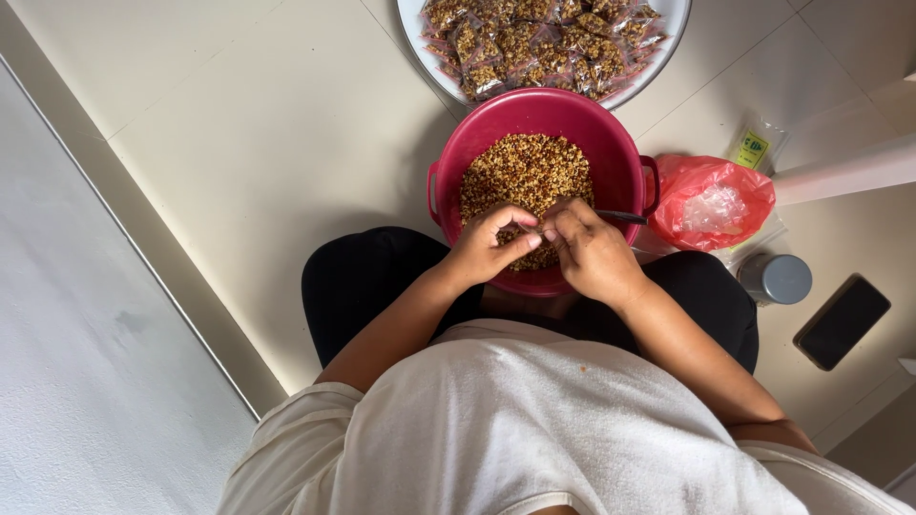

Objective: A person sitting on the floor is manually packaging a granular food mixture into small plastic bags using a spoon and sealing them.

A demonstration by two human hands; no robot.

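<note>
Red plastic basin (611, 153): holds brown-and-tan nut mix (520, 172), loose and granular. White tray (673, 24): sealed clear packets (539, 43) of same. Left hand (487, 248) and right hand (592, 253): fingertips pinched together on small clear bag (536, 229) above the mix.

1. Whatever sits between the left hand (489, 246) fingertips and right hand (592, 253) fingertips: too small to tell.
2. Spoon (622, 217): only the handle shows past the right fingers.
3. Tray (668, 29) beyond the fingers: cut by top edge.
</note>
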